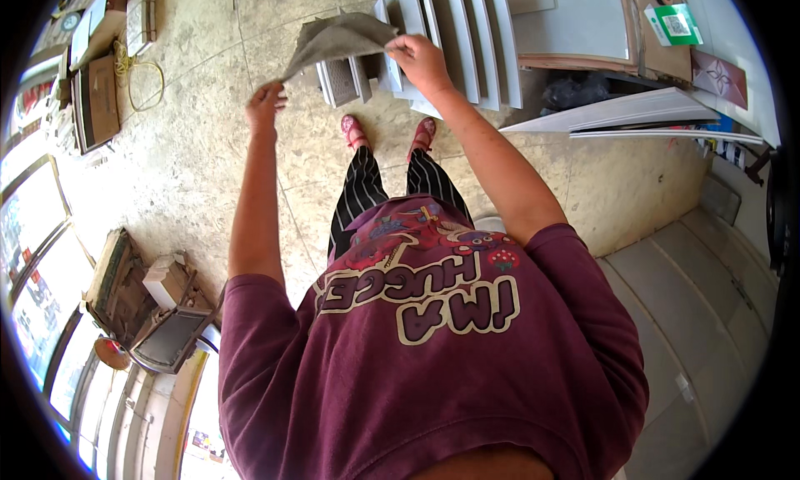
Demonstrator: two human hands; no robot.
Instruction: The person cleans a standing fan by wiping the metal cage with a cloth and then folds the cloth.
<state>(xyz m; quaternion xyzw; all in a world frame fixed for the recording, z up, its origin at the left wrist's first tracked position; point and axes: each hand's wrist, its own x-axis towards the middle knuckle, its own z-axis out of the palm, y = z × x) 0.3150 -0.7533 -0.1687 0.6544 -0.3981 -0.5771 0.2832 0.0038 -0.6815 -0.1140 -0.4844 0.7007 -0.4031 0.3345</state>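
A grey-brown cloth (pixel 342 38) is stretched between my two hands, out in front of my body at the top of the head view. My left hand (pixel 266 105) pinches its left corner, with some fingers spread loosely. My right hand (pixel 417 61) grips the opposite corner, fingers closed on it. The cloth sags and billows between them, partly covering a small stack of boards (pixel 337 82) behind it. Just beyond my right hand, several white-edged panels (pixel 471 42) stand upright in a row.
To the right, thin white boards (pixel 633 109) jut out above a dark plastic bag (pixel 575 90). A worktable (pixel 575 22) stands far right. A coiled yellow cord (pixel 125 61) lies at far left beside cardboard boxes (pixel 102 97). Old equipment (pixel 171 330) stands on the near left. My feet are on the concrete floor (pixel 200 147).
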